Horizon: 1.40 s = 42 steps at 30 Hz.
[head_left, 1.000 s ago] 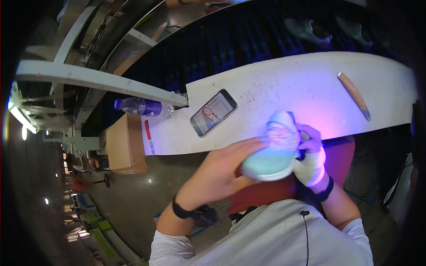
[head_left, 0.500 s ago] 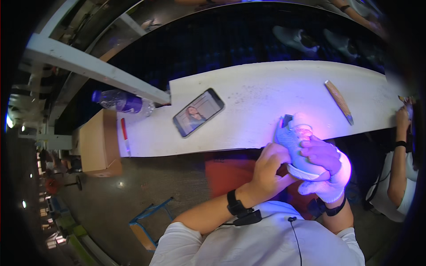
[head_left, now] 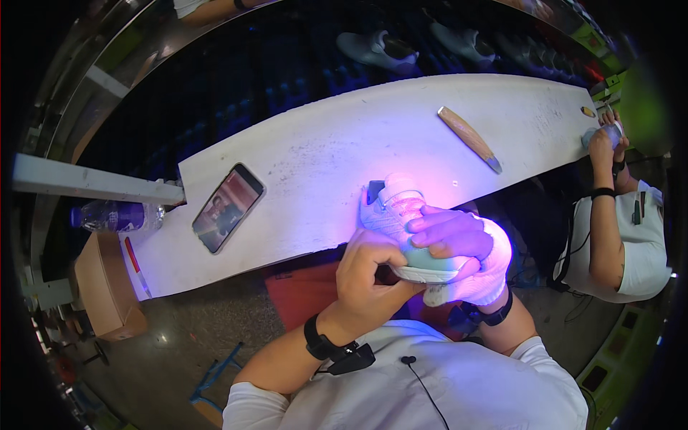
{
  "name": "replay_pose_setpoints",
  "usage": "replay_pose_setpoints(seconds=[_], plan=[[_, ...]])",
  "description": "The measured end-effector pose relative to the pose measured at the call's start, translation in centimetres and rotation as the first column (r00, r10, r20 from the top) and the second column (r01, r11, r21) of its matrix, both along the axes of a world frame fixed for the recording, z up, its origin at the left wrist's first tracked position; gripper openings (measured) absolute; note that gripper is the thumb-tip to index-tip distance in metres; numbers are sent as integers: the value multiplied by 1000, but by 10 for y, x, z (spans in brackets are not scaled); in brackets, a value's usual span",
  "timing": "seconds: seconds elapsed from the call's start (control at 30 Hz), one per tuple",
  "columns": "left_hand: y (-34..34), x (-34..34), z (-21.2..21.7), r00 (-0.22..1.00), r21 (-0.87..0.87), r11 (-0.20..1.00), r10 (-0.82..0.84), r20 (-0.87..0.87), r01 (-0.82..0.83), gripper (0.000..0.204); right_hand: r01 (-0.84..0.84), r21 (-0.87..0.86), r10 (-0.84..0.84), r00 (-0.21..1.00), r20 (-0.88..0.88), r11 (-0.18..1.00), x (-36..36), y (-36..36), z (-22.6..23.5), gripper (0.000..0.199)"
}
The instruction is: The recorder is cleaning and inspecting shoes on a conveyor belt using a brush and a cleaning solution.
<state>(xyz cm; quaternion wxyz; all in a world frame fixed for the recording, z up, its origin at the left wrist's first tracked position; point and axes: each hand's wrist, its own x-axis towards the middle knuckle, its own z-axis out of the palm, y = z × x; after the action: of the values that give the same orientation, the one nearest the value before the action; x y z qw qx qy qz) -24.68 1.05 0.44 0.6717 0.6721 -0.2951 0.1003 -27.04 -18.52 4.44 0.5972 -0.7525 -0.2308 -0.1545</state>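
Shoe [head_left: 385, 221] has swung its toe from 7 o'clock a second ago to about 5, collar toward 11, long axis running between; this likely steadies the forefoot for handling. Both hands are clamped on it: the left hand [head_left: 364, 274] at the sole edge, the gloved right hand [head_left: 469, 247] over the forefoot. It sits by the near edge of the bench [head_left: 322, 154], at 3 o'clock from the phone [head_left: 228, 208].

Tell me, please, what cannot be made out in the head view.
Head view: underside of the shoe, turned away from the camera.
Head view: palm of the gloved right hand, hidden by its back.
Head view: the co-worker's bluish item, too small to identify.
Head view: soles of the far shoes, too dark.
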Motion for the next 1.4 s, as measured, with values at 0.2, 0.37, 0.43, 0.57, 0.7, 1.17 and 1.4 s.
replay_pose_setpoints(seconds=[0.2, 0.37, 0.43, 0.57, 0.7, 1.17, 1.4], plan=[[-18, 9, -3, 991, 477, 877, -3, 132, -61, 46, 87, 155, -86, 996, -11, 984, -18, -49, -40, 45], [-53, 38, 10, 951, 580, 814, -205, 232, 34, 47, 271, 104, -221, 912, -345, 957, -40, -83, -38, 48], [-60, 41, 12, 937, 624, 779, -259, 233, 60, 47, 311, 4, -271, 835, -480, 950, -45, -87, -42, 56], [-48, 50, 9, 924, 642, 762, -303, 231, 89, 47, 354, -86, -356, 836, -418, 931, -43, -81, -53, 54], [-9, 85, 0, 944, 513, 816, -330, 31, 268, 59, 470, -322, -548, 807, -220, 822, -50, -93, -68, 46], [31, 73, 67, 999, 460, 887, -44, 1, 39, 86, 191, -192, -168, 977, 130, 963, 68, 19, 32, 55], [53, 92, 74, 961, 644, 735, -42, -273, 215, 75, 31, 937, 397, 901, -177, 349, 113, 30, -5, 29]])
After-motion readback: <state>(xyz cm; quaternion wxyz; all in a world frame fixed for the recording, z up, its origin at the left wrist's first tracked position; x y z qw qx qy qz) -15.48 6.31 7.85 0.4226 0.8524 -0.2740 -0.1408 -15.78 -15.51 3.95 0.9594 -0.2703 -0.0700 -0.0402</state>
